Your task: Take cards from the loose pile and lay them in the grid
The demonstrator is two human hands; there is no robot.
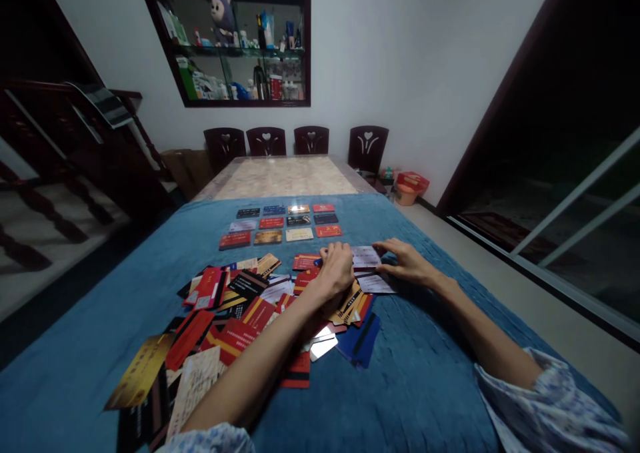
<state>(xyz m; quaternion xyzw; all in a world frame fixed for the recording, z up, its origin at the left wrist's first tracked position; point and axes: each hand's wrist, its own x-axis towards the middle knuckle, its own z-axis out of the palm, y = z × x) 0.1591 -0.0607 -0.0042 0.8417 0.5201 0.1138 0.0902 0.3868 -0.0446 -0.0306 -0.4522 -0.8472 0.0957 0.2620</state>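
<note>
A pale lilac card (pixel 366 257) lies between my hands at the right end of the card pile. My right hand (pixel 404 261) has its thumb and fingers apart at the card's right edge. Curled over the pile's upper right, my left hand (pixel 336 266) is closed beside the card's left edge; a bit of blue shows by its fingertips, and what it grips is hidden. Another pale card (pixel 377 284) sits just below. The loose pile has red cards (pixel 257 315), a gold card (pixel 140 373) and blue cards (pixel 359 340). Beyond it, stacks of cards (pixel 271 223) form three rows.
A blue cloth (pixel 420 373) covers the near part of the long table, with a bare marble top (pixel 295 175) beyond. Dark chairs (pixel 266 141) stand at the far end. A wooden railing is at the left, and an orange bucket (pixel 407 192) is on the floor at the right.
</note>
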